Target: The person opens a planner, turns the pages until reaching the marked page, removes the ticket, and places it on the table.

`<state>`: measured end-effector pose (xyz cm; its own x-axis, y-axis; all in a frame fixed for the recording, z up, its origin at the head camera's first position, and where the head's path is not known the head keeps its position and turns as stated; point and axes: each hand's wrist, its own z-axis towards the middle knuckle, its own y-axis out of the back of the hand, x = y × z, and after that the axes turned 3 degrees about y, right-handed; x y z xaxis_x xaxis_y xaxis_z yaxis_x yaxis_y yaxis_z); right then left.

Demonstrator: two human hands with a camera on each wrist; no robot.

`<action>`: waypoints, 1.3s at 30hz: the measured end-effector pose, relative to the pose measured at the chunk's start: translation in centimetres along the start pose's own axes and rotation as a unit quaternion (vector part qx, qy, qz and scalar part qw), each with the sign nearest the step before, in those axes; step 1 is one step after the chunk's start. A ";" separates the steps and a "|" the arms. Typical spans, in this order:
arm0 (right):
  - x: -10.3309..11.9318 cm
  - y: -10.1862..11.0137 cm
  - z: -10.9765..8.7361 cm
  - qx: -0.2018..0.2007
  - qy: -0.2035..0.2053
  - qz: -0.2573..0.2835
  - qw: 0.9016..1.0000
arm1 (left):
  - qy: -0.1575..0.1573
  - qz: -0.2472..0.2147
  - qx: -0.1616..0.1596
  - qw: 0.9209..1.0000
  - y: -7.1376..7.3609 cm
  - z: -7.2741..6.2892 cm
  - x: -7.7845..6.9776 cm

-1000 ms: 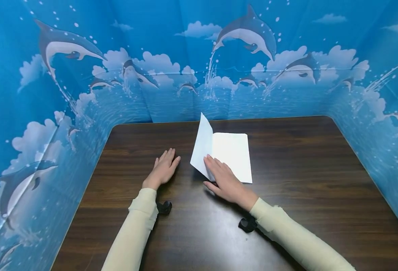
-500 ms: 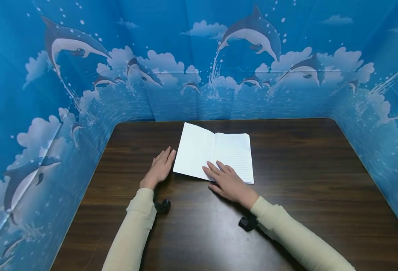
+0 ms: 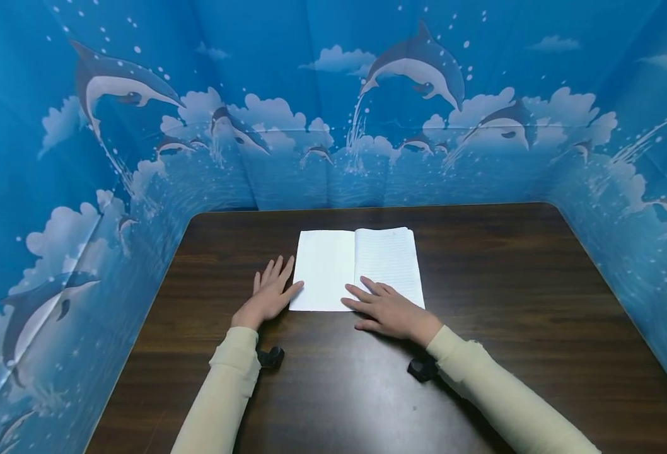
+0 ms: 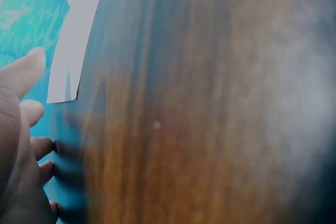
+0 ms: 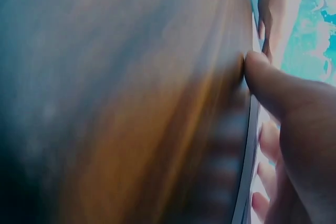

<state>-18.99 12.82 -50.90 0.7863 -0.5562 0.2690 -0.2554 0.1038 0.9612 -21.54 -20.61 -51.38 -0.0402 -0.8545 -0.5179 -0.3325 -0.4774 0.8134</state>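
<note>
An open notebook (image 3: 324, 265) lies flat on the dark wooden table, its left page plain white and its right page ruled with lines. My left hand (image 3: 268, 294) is spread just left of the notebook, thumb tip right at the left page's edge. Across the lower middle of the notebook lies my right hand (image 3: 391, 310), fingers straight and spread over the fold, thumb below the bottom edge. In the left wrist view the white page (image 4: 79, 35) shows beyond the left thumb. The right wrist view shows the right thumb (image 5: 268, 80) beside the notebook's edge.
The dark wood-grain table (image 3: 509, 302) has rounded far corners. A blue curtain (image 3: 288, 170) printed with dolphins and clouds encloses its back and sides. A black wrist camera (image 3: 271, 357) sits under the left wrist, another black camera (image 3: 422, 369) under the right.
The left leaf, half raised at first, has swung down to the left and now lies flat. The left hand shifted slightly left, then spread its fingers. The right hand slid a little down and right.
</note>
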 end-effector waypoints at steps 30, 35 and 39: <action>-4.1 3.5 -1.7 -0.114 -0.071 0.081 0.988 | -0.045 0.008 0.016 0.999 0.4 -0.6 1.0; -7.6 3.9 -2.5 -0.221 -0.247 0.167 0.928 | -0.055 -0.006 0.014 0.998 0.4 -0.4 1.1; -8.8 3.4 -2.5 -0.190 -0.307 0.198 0.911 | -0.051 0.003 0.017 0.999 0.1 -0.2 1.7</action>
<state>-25.35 20.10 -49.85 0.1813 -0.7576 0.6271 -0.1466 0.6097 0.7790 -21.48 -22.13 -52.11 -0.1382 -0.8314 -0.5382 -0.3628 -0.4631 0.8087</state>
